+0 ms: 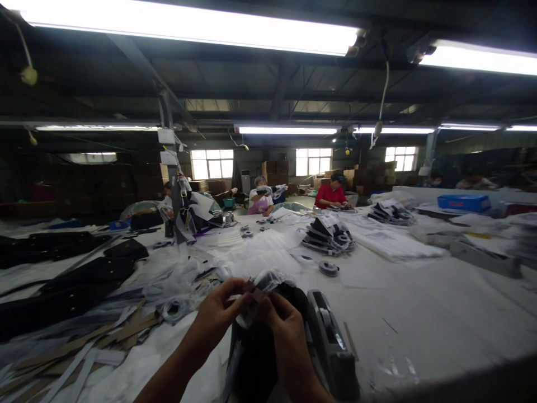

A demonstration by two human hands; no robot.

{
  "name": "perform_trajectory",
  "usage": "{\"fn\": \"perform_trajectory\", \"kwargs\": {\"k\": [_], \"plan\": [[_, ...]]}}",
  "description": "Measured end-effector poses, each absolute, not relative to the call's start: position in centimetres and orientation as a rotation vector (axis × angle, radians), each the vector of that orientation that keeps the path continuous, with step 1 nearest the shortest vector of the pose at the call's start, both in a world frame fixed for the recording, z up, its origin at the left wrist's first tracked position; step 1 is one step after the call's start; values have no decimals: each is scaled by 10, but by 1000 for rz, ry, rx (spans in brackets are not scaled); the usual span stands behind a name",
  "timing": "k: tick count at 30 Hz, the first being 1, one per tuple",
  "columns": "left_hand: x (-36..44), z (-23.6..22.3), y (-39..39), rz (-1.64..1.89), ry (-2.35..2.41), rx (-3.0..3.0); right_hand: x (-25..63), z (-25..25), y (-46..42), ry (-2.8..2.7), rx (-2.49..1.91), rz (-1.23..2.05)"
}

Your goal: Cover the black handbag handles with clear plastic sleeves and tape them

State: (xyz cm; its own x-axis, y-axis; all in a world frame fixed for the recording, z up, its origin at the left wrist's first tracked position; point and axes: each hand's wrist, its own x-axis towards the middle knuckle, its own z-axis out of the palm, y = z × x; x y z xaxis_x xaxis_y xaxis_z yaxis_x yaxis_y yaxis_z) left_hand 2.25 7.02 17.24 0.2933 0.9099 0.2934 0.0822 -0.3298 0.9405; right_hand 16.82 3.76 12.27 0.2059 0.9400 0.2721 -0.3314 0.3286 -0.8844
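My left hand (218,313) and my right hand (283,330) are raised in front of me over a white table (419,313). Both pinch the top of a clear plastic bag (268,281) that wraps a dark item (255,358). The fingertips nearly meet at the bag's folded edge. A grey tape dispenser (331,341) stands just right of my right hand.
Piles of dark goods (71,280), cardboard strips (100,336) and plastic wrap lie to the left. Tape rolls (328,267) and stacks of bagged items (327,235) sit farther back. Two people sit at the far end (333,195). A blue box (464,202) rests at the right.
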Motion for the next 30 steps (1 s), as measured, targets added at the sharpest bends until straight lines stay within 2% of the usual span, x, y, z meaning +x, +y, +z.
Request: {"fn": "perform_trajectory", "kwargs": {"k": [6,11,24,30], "plan": [[22,173,78,998,753,1575,168,119,37,-914,-796,1080],[22,165,80,1072,891,1617,166,115,40,-906,-744,1001],[29,163,79,1181,892,1528,170,109,31,-929,-1045,790],[28,168,77,1182,923,1560,180,114,25,-731,-975,1088]]}}
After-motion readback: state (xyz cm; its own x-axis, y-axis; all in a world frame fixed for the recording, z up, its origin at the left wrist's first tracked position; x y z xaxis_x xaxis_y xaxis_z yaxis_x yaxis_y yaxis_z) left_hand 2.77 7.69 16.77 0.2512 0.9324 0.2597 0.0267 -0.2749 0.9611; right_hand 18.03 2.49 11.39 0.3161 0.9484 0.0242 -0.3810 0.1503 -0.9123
